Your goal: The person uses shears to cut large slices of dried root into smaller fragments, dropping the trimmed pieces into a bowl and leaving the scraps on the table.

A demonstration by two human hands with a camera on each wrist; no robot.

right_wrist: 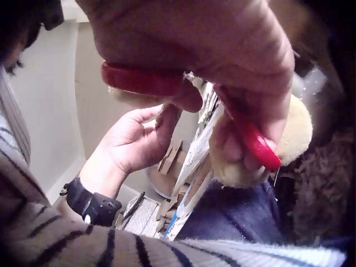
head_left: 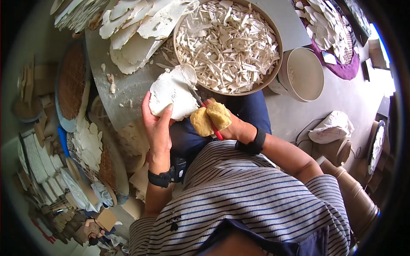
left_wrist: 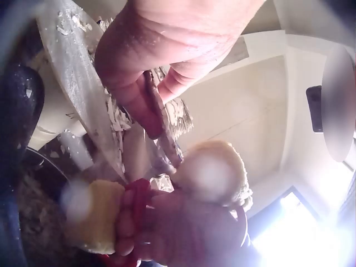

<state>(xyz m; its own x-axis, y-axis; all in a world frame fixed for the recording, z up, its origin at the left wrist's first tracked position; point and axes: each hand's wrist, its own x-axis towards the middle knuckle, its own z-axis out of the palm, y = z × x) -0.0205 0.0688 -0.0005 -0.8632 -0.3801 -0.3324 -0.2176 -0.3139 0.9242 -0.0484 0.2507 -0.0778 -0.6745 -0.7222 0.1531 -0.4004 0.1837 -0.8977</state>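
My left hand point(head_left: 159, 132) grips a flat white piece with a rough, chalky surface point(head_left: 173, 94), thumb on top and fingers beneath. The left wrist view shows this piece edge-on point(left_wrist: 158, 111) between thumb and fingers. In my right hand point(head_left: 235, 129) are red-handled scissors point(head_left: 217, 132), with yellow foam pads point(head_left: 218, 115) around the handles. Their blades point up and left, at the white piece's right edge. The right wrist view shows my fingers through the red handle loops point(right_wrist: 142, 79). A round tub point(head_left: 281, 55) of white cut strips lies just beyond my hands.
Large white flat pieces point(head_left: 139, 32) are stacked on the metal table point(head_left: 100, 87) at the upper left. A pale bucket point(head_left: 305, 77) stands right of the tub. Further right are a purple-edged tray point(head_left: 348, 72) of white pieces and a white bag point(head_left: 332, 127).
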